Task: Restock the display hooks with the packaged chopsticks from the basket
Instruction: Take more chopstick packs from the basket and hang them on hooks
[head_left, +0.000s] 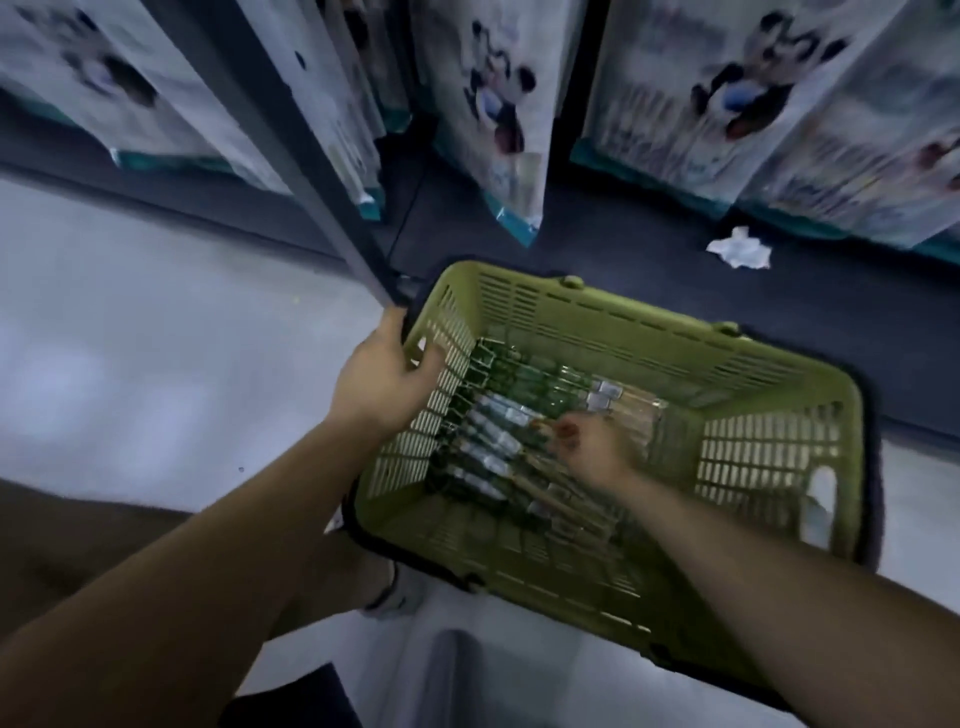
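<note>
Right hand (592, 441) reaches into the basket (623, 318), fingers bent onto the chopstick packs (488, 431) along its 9 o'clock side; blur hides whether they pinch one. Left hand (384, 374) grips the rim at 10 o'clock, steadying it. Advisable: lift one pack by its hanger end. Hanging packages (498, 104), 12 o'clock.

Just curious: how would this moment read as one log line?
step: picking stock | left hand: holds basket rim | right hand: on chopstick packs, blurred, hold unclear
</note>
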